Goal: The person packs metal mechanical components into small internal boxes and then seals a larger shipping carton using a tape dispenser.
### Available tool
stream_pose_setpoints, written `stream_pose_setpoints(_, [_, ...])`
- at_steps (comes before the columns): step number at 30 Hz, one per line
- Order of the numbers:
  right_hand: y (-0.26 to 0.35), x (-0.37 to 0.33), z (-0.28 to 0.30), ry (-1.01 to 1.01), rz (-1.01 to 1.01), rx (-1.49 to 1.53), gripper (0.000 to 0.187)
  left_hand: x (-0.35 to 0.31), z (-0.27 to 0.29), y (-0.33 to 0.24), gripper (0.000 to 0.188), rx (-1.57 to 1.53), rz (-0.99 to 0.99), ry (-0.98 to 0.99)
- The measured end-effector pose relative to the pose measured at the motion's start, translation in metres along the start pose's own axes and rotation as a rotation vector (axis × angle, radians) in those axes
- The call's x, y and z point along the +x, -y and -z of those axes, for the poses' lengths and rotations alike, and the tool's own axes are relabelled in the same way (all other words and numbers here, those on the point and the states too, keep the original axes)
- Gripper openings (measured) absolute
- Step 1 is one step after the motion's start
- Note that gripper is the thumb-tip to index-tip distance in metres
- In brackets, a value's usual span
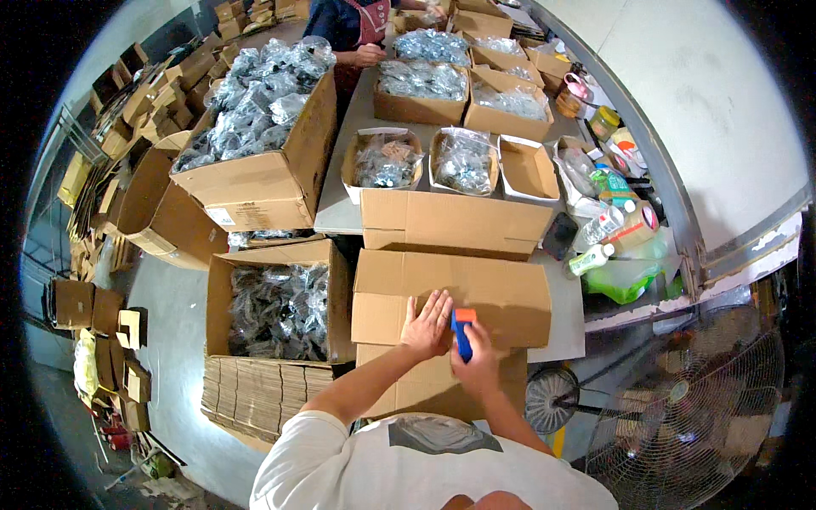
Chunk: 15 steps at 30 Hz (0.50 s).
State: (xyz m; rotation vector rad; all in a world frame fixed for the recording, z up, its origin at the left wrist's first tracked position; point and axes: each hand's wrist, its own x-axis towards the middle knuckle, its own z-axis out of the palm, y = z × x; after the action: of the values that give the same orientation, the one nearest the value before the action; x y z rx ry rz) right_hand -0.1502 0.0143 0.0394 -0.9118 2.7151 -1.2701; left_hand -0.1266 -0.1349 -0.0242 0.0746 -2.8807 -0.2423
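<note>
Head view, looking down. Fingers of the right hand (pixel 478 364) are closed around a blue tape dispenser with an orange end (pixel 461 331), its orange end pointing away from the body. Fingers of the left hand (pixel 427 325) are spread open and pressed flat on the closed cardboard box (pixel 493 293), just left of the dispenser. The box lies directly under both hands; its top flaps are folded shut and the dispenser rests where they meet. No tape can be made out on the top, so the closing appears done and the sealing appears to be left, as far as can be judged. The box is plain brown, clean and unmarked on top, with square edges.

Beyond the fingertips stands a second closed box (pixel 455 223) on the grey surface (pixel 333 212), and past it three small open boxes (pixel 455 160), two holding clear bagged parts. Left of the left hand, an open box full of bagged parts (pixel 276 310) sits on a stack of flat cardboard (pixel 255 393). Right of the right hand are bottles (pixel 608 229) and a green bag (pixel 625 279). Lower right stands a fan (pixel 684 408). Another person (pixel 357 30) works at the far end.
</note>
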Motion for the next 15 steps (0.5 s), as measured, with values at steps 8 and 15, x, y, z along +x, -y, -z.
stream_pose_setpoints(8, [-0.022,-0.026,-0.003,0.202,-0.258,0.107,0.035,0.029,0.031,0.004,0.114,0.025,-0.078,0.444])
stream_pose_setpoints(15, [-0.02,-0.008,0.056,0.601,-0.438,0.138,0.032,0.0,-0.007,-0.018,0.089,-0.103,-0.083,0.345])
